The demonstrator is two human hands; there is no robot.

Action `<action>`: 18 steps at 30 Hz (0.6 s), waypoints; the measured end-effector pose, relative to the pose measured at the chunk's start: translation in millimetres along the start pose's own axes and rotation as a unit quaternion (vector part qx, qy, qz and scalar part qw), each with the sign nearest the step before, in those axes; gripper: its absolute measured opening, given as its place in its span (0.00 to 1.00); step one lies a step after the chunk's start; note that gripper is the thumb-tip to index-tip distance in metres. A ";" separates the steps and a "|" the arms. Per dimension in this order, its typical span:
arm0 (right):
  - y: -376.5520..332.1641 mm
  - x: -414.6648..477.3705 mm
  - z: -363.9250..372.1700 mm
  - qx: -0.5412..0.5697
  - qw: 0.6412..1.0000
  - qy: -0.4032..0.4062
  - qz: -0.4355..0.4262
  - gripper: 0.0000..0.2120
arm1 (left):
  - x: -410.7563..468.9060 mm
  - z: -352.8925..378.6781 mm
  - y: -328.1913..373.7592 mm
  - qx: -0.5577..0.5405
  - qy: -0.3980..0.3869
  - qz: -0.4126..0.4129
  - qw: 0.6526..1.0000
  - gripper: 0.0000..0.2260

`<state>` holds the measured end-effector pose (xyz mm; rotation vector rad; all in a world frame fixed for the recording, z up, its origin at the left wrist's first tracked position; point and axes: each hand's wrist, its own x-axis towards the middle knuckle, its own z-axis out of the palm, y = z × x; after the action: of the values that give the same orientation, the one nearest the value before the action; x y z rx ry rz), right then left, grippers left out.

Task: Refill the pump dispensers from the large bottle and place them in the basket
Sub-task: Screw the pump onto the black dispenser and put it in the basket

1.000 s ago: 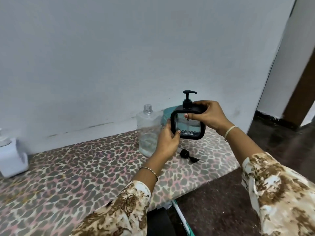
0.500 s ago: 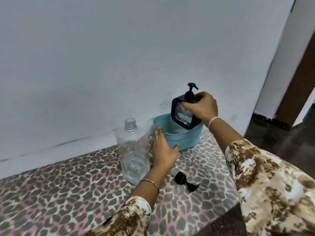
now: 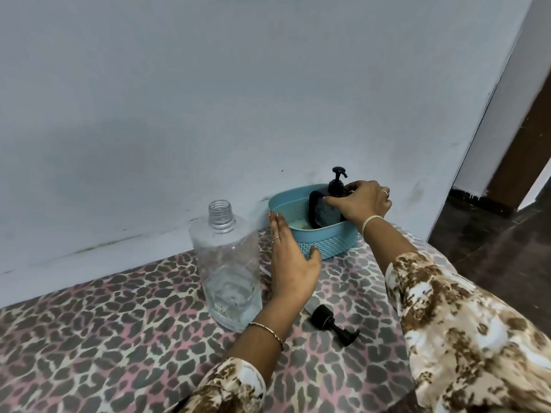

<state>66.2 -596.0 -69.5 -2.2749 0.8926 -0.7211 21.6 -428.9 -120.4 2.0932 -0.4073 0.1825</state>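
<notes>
A black square pump dispenser (image 3: 320, 211) stands upright inside the light blue basket (image 3: 331, 238) by the wall. My right hand (image 3: 362, 201) grips the dispenser's top shoulder beside the pump head. With straight fingers, my left hand (image 3: 290, 257) rests against the basket's left side. The large clear bottle (image 3: 228, 272) stands uncapped to the left of that hand, with a little liquid at its bottom. A loose black pump cap (image 3: 332, 323) lies on the table in front of the basket.
The table wears a leopard-print cloth (image 3: 119, 338) and sits against a pale wall (image 3: 238, 99). Its right edge drops to a dark floor (image 3: 492, 248). A doorway opens at the far right.
My right hand has lowered the dispenser from above the basket down into it. My left hand moved from near the bottle to the basket's side. The view has shifted right.
</notes>
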 end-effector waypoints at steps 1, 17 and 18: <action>-0.3 0.5 0.7 -0.009 1.000 0.001 0.001 0.30 | -0.5 -0.5 -0.7 0.003 -0.002 0.004 1.000 0.41; -0.7 -57.5 -36.4 0.063 0.996 0.059 -0.013 0.36 | -17.1 -29.9 32.5 0.035 -0.085 -0.030 0.995 0.34; -0.8 -66.8 -40.3 0.076 0.995 0.063 -0.027 0.34 | -22.6 -32.6 37.4 0.023 -0.096 -0.020 0.995 0.32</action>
<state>-2.0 -559.5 -59.3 -2.1438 0.8069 -0.9333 -11.8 -414.4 -79.8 2.1700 -0.4789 -0.0351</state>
